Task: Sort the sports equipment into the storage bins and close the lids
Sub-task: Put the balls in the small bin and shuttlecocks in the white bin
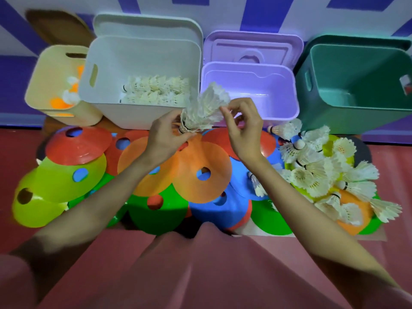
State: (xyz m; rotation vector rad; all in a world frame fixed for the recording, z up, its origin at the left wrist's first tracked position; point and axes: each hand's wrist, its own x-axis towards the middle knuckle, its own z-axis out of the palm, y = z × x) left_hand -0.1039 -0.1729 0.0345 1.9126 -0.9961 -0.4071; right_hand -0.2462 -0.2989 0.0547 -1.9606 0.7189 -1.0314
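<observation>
My left hand (166, 136) grips the cork end of a stack of white shuttlecocks (204, 108), held in the air in front of the bins. My right hand (243, 128) pinches the feathered top of that stack. The white bin (107, 103) behind holds several shuttlecocks (156, 89). The lilac bin (278, 108) and the green bin (321, 112) to its right look bare inside. A beige bin (42, 85) at far left holds orange and white balls. More loose shuttlecocks (318, 172) lie piled on the right. All four lids stand open.
Flat disc cones (200, 172) in red, orange, yellow-green, green and blue cover the floor between me and the bins. My knees in pink fabric (200, 264) fill the bottom. A purple-and-white wall stands right behind the bins.
</observation>
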